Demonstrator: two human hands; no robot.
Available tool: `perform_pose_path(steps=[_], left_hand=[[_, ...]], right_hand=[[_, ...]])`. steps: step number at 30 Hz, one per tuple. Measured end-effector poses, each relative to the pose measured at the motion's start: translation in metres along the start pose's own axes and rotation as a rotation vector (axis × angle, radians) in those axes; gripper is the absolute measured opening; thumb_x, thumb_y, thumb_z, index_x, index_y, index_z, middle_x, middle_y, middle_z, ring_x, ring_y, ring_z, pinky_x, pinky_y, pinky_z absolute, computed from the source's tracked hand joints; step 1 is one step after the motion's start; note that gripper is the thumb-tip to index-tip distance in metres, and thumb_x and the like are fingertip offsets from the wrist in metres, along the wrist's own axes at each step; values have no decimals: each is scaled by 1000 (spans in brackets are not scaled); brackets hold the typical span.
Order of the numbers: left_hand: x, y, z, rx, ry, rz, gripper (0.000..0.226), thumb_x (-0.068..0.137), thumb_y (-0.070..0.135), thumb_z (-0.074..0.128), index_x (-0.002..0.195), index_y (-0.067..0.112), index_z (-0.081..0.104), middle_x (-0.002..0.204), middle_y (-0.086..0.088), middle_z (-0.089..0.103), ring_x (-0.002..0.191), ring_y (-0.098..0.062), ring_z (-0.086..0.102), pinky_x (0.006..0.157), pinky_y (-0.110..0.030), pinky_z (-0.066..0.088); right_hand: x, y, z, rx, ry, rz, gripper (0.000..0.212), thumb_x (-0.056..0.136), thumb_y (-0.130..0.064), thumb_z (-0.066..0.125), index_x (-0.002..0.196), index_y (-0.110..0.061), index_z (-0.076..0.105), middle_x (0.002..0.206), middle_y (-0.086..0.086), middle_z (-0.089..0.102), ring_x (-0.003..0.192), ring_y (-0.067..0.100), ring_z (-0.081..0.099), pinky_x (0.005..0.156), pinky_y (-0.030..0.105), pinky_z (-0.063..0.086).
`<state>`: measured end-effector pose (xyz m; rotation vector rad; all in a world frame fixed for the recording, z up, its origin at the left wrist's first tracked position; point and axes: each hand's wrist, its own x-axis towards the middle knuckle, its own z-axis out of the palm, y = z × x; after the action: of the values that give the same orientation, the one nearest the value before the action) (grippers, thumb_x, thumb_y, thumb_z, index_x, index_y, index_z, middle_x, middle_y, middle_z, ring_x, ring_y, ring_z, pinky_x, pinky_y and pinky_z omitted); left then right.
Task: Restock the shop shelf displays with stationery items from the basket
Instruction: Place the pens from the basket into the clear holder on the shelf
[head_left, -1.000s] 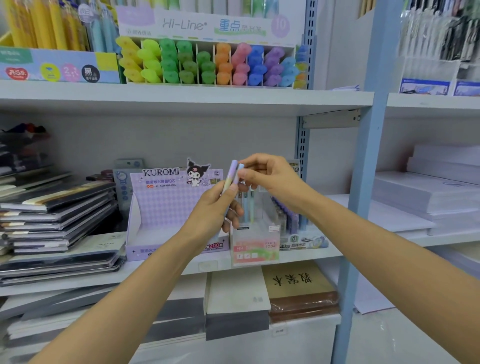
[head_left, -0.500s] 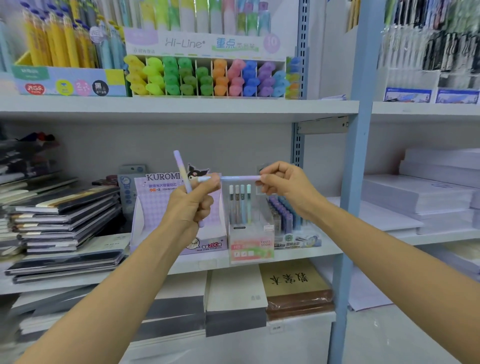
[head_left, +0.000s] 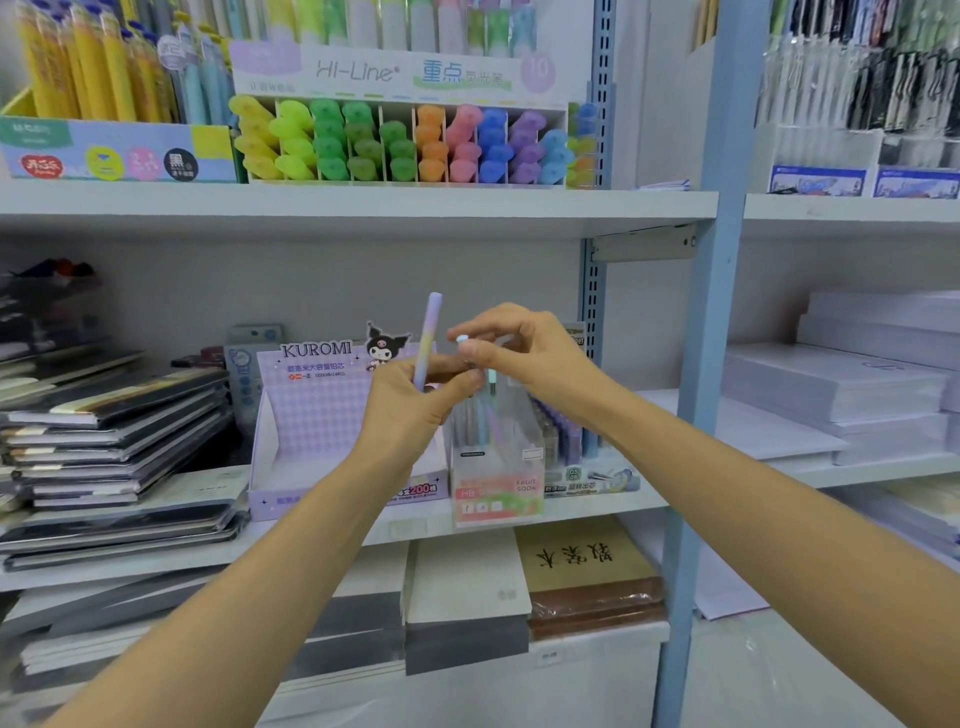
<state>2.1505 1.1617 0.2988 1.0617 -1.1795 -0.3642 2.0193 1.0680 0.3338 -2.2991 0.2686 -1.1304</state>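
My left hand (head_left: 415, 405) grips a pastel purple pencil (head_left: 428, 332) that stands nearly upright above its fingers. My right hand (head_left: 519, 348) pinches a second pastel pencil (head_left: 491, 410) by its top end, and that pencil slants down into the clear pencil display box (head_left: 496, 488) on the middle shelf. Both hands meet just above this box. A few other pencils stand inside it. The basket is not in view.
A purple Kuromi display box (head_left: 311, 415) stands left of the clear box, a lead refill display (head_left: 566, 441) to its right. Stacked notebooks (head_left: 114, 431) fill the shelf's left. A blue shelf upright (head_left: 711, 364) rises at the right. Highlighters (head_left: 405, 140) line the upper shelf.
My right hand has turned its pencil from level to pointing down into the clear box and has closed in on the left hand. The left hand still holds its pencil upright.
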Motion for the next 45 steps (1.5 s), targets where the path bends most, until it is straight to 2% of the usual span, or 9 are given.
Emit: perform_pose_path(steps=[6,9,12,16,24,30,33,39,45], left_hand=[[11,-12,-7,-13,-2,-82,12,91,28,63,101,21,62,74,11,60,50,-2,46,42,-13,35],[17,-21,-9,-157,-7,-216,21,97,20,40,93,13,59,77,2,58,51,-7,42,42,-21,30],[15,-32,-11,-96,-106,-156,31,104,18,34,90,13,61,70,4,60,53,-8,46,46,-20,36],[11,-41,-12,32,-154,-73,25,105,27,37,98,18,59,64,3,60,54,-12,51,48,-18,41],[9,-55,-15,8,-179,-118,21,104,25,42,107,17,62,59,6,52,49,-9,42,46,-15,36],[14,-61,-15,9,-198,-123,19,102,25,47,102,19,65,60,5,53,50,-9,42,47,-16,37],[14,-61,-17,2,-201,-121,17,100,24,50,102,18,66,61,4,53,50,-9,43,47,-15,37],[12,-56,-21,5,-194,-101,18,100,22,51,102,17,67,62,2,53,50,-8,43,46,-14,37],[6,-47,-20,26,-190,-106,18,100,21,51,102,14,67,62,1,53,50,-9,43,46,-14,37]], right_hand=[[10,12,-14,114,211,-13,11,96,-14,58,101,-13,67,88,7,70,81,15,66,77,31,54],[15,29,-31,106,384,23,10,97,-12,57,99,-9,65,82,3,68,77,16,66,75,37,56],[16,51,-35,42,437,82,11,96,-12,58,100,-5,65,87,13,68,79,23,66,77,39,58],[13,78,-20,-20,409,132,9,94,-11,60,98,-7,67,88,11,68,80,20,66,70,21,53],[14,99,-2,-248,279,95,11,95,-12,59,99,-10,69,88,3,69,75,-1,59,69,5,45],[17,96,-3,-263,253,94,12,94,-13,60,103,-13,68,89,3,69,77,5,62,72,9,48],[17,97,3,-282,294,88,11,93,-13,62,103,-15,62,87,4,68,80,9,61,76,21,51],[21,97,8,-478,293,52,9,88,-16,68,96,-10,69,99,1,49,100,12,44,87,23,37],[19,93,4,-603,199,170,17,91,-21,65,104,-12,70,112,4,50,113,18,44,92,28,39]])
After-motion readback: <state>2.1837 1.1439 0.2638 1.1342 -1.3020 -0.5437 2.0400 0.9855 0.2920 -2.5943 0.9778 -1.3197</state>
